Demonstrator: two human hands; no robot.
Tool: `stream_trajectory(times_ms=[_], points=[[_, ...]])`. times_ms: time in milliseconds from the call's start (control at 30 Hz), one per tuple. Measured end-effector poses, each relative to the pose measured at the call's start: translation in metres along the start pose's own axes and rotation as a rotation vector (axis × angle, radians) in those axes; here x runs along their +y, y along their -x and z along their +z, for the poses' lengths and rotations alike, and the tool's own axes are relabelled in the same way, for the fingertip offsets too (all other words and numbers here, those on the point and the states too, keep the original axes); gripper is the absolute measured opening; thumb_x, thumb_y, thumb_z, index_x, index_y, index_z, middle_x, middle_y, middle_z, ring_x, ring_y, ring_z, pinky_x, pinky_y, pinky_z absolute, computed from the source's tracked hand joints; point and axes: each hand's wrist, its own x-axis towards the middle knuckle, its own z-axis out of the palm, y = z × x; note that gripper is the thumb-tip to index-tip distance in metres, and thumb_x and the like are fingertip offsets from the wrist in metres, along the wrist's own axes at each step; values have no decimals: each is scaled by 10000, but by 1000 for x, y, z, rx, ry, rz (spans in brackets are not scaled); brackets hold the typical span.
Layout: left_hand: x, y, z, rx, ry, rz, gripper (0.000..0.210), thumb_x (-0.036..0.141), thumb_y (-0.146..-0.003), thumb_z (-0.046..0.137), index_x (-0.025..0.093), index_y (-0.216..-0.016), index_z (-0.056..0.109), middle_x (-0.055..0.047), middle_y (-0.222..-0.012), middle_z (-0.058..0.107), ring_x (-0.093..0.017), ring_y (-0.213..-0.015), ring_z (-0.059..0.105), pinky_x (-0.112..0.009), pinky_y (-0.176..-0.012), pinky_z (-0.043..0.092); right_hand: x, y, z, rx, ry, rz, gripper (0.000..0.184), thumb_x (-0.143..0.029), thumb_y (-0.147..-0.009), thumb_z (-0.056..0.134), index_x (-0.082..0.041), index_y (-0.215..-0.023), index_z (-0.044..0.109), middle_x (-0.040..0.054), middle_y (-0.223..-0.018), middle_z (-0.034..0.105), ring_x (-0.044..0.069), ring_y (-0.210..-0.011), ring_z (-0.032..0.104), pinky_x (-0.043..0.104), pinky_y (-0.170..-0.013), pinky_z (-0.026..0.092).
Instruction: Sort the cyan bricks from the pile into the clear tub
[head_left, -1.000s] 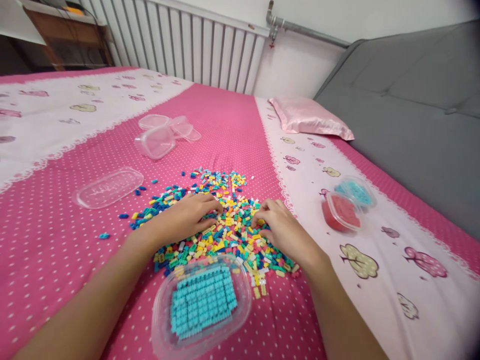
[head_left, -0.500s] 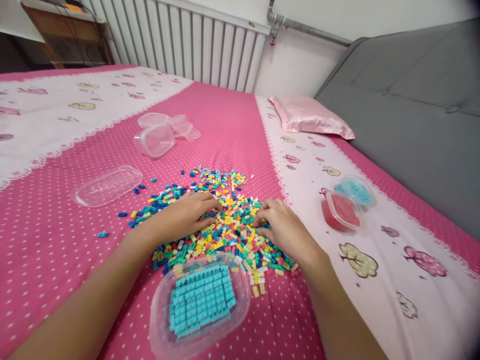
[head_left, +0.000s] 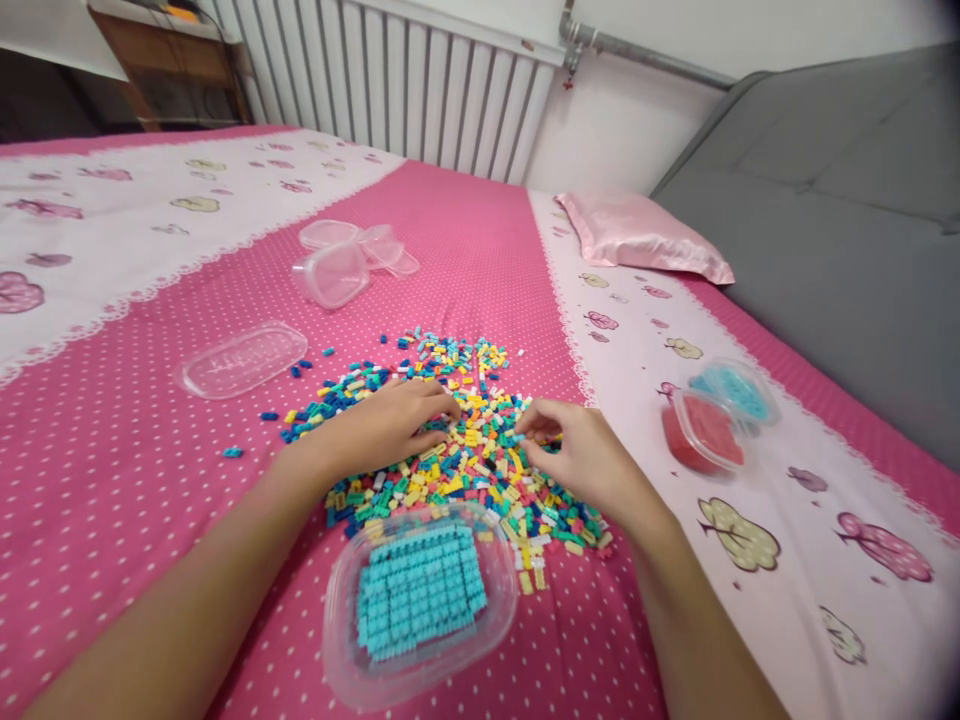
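Note:
A spread heap of small toy building bricks (head_left: pixel 480 470) in yellow, green, blue, red and white lies on the pink bedding. My left hand (head_left: pixel 409 420) rests over its left side, fingers bent and thumb apart, with nothing visible in the grasp. At the right side, my right hand (head_left: pixel 570 445) has thumb and forefinger pinched on what looks like a small light-blue brick (head_left: pixel 519 437). Nearest me stands a clear plastic tub (head_left: pixel 341 640). Inside it, turquoise bricks (head_left: pixel 424 590) are packed in neat rows.
A clear lid (head_left: pixel 244 360) lies left of the heap. Farther back are several clear containers and lids (head_left: pixel 337 275). To the right sit a tub of red bricks (head_left: pixel 705 435) and a tub of blue bricks (head_left: pixel 739 390). A pink pillow (head_left: pixel 637 235) lies by the grey headboard (head_left: pixel 825 190).
My right hand has lifted slightly from the heap, its fingertips now pinched together. The left hand stays over the bricks. The whole view has shifted a little.

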Motion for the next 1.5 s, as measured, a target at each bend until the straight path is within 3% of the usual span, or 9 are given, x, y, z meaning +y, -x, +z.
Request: stream_trajectory(times_ms=[233,400,467,600,733,833,1000,1167,1500], points=[[4,1,2,-17,-27,9,274,265,-979,554,188,-1231,626,-90,-1219,653,-219,-1127,611,-337,-970,444,-13,2,10,-87,-148,-39,102,-200,-845,622,-242,-875,710,-1,-847,769,163,-792,725,309,-742,558],[8,2,5,-25,-39,17,288,287,-989,549,186,-1248,624,-97,-1246,651,-224,-1160,598,-344,-992,439,-37,16,13,-84,-192,-73,81,-225,-848,625,-248,-884,693,-10,-840,764,162,-784,734,297,-730,566],[10,2,5,-28,-22,11,289,284,-995,541,172,-1248,625,-106,-1246,651,-228,-1174,596,-351,-1003,443,-52,25,16,-59,-123,-140,88,-238,-861,640,-276,-910,704,-23,-861,763,159,-760,719,296,-689,554],[14,2,5,-45,-9,-3,294,249,-982,565,156,-1254,624,-118,-1271,647,-243,-1214,584,-362,-1024,441,-81,50,34,4,64,-389,106,-210,-859,671,-305,-893,703,10,-976,717,207,-948,667,356,-792,517],[14,2,6,-40,-7,0,300,240,-979,567,159,-1263,621,-107,-1285,650,-248,-1207,587,-353,-995,437,-97,69,59,87,174,-422,101,-174,-844,661,-266,-837,701,46,-960,675,242,-921,594,417,-815,414],[13,2,7,-23,-10,7,289,249,-974,577,176,-1250,625,-100,-1284,652,-242,-1197,586,-343,-966,437,-99,73,67,83,266,-490,133,-207,-905,627,-284,-835,709,24,-975,692,233,-917,571,408,-814,352],[15,3,6,-26,-24,11,287,247,-985,560,169,-1254,619,-86,-1285,648,-229,-1219,573,-328,-984,419,-97,72,70,168,327,-494,362,-237,-1027,483,-311,-746,698,-7,-928,703,210,-918,575,417,-894,297],[17,3,5,-39,-47,4,289,255,-988,560,169,-1257,618,-93,-1294,640,-230,-1199,582,-328,-965,421,-98,71,71,126,400,-590,337,-254,-1033,504,-311,-767,702,-14,-932,720,197,-929,574,421,-953,251],[18,3,5,-44,-59,2,297,254,-996,549,164,-1272,610,-88,-1313,643,-232,-1205,577,-327,-963,419,-96,71,70,123,423,-605,314,-234,-1015,527,-294,-743,673,-12,-914,713,205,-939,560,438,-1016,228]])
